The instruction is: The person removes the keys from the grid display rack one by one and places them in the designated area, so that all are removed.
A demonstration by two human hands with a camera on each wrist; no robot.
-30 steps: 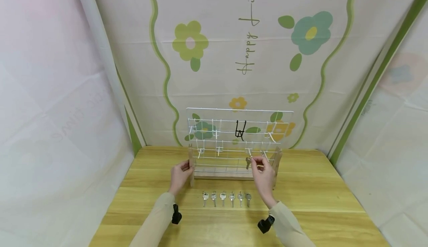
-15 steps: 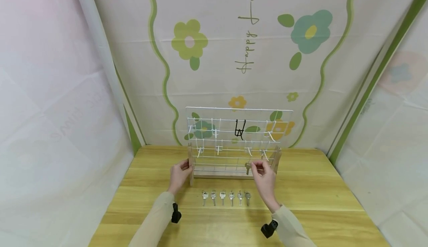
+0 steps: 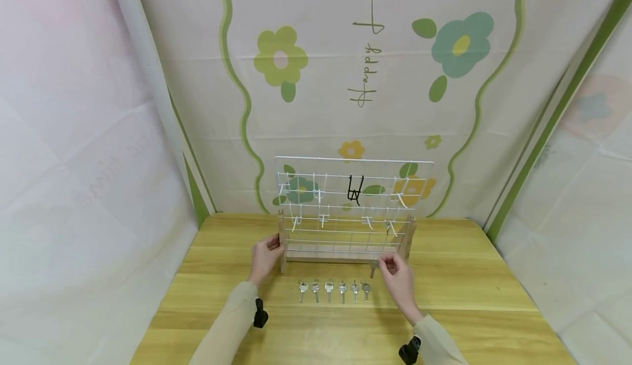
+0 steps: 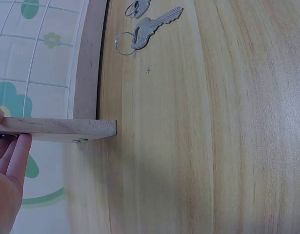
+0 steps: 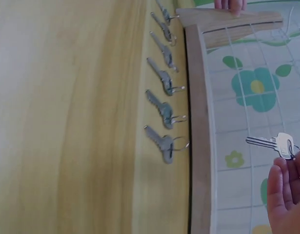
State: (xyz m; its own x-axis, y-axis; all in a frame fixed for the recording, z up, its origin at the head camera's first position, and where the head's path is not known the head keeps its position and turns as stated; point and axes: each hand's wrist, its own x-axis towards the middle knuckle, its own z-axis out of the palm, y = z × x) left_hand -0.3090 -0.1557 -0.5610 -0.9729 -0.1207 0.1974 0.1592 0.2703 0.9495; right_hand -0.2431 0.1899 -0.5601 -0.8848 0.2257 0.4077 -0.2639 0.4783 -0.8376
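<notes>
My left hand grips the left wooden side post of a white wire grid rack, thumb on one face and fingers on the other. My right hand pinches a silver key by its split ring. This key hangs in front of the rack's lower right part, shaft downward in the head view. On the table just in front of the rack lies a row of several keys, each with a ring; their shafts point toward me.
White hooks and one black hook are fixed on the grid at two heights. The rack's wooden base bar runs along behind the keys. A floral cloth stands behind the wooden table.
My right hand has come down from near a lower right hook toward the tabletop and slightly right, still holding the key. My left hand stays on the post.
</notes>
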